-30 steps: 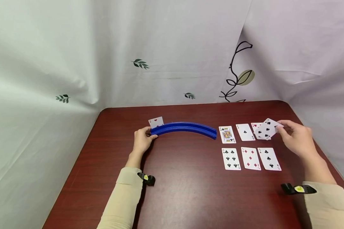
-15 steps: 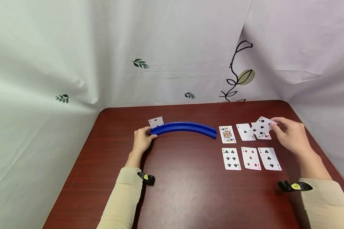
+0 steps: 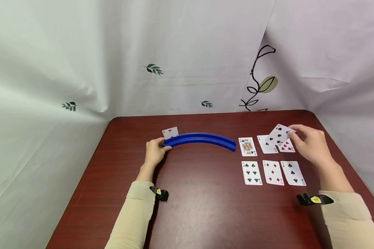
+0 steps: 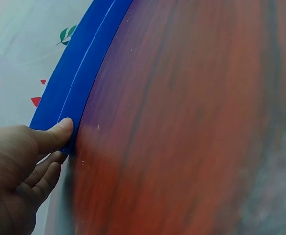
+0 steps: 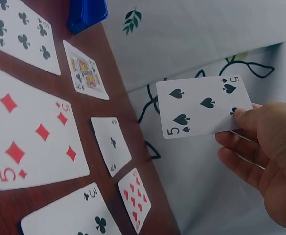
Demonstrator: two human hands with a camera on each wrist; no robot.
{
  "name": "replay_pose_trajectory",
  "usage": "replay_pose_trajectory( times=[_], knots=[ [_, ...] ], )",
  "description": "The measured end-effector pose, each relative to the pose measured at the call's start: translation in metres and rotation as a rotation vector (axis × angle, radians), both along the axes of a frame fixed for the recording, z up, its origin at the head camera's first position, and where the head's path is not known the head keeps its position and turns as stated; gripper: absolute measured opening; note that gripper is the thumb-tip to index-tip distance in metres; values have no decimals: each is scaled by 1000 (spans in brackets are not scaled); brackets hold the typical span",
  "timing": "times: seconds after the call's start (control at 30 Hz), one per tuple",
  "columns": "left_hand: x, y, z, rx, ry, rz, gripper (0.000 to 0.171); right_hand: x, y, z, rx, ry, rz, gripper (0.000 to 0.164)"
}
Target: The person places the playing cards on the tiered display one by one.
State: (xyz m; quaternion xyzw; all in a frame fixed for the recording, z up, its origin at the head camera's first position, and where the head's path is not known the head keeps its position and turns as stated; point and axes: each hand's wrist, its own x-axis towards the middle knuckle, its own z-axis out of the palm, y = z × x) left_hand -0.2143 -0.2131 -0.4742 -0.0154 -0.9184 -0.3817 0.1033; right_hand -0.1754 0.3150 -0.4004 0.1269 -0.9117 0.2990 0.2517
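Note:
My left hand (image 3: 154,151) grips the left end of a curved blue card holder (image 3: 202,137), thumb on its near face in the left wrist view. A hearts card (image 3: 170,132) stands upright at that end, its lower part hidden by the holder. At the right, my right hand (image 3: 311,143) pinches the five of spades (image 5: 206,105) by one edge, raised above the table. In the head view that card overlaps the ace of clubs (image 3: 268,148) and a hearts card (image 3: 287,147) lying below it.
Left of the ace lies the king of clubs (image 3: 247,146). A nearer row holds the six of clubs (image 3: 251,173), the five of diamonds (image 3: 272,172) and the three of clubs (image 3: 293,173). White cloth (image 3: 187,52) hangs behind the brown table (image 3: 199,207).
My right hand has moved left and slightly away from me with the five of spades, which has shifted from over the hearts card towards the ace. The left hand and holder stay put.

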Motion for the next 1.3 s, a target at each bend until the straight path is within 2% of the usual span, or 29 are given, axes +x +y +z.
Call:
replay_pose_trajectory(
  times=[0.73,1.3],
  knots=[
    [-1,1,0,14,1,2,39,-13,-38,7,-34,28,73,18],
    [1,1,1,3,-15,11,42,-24,-77,15,-47,10,133,16]
  ],
)
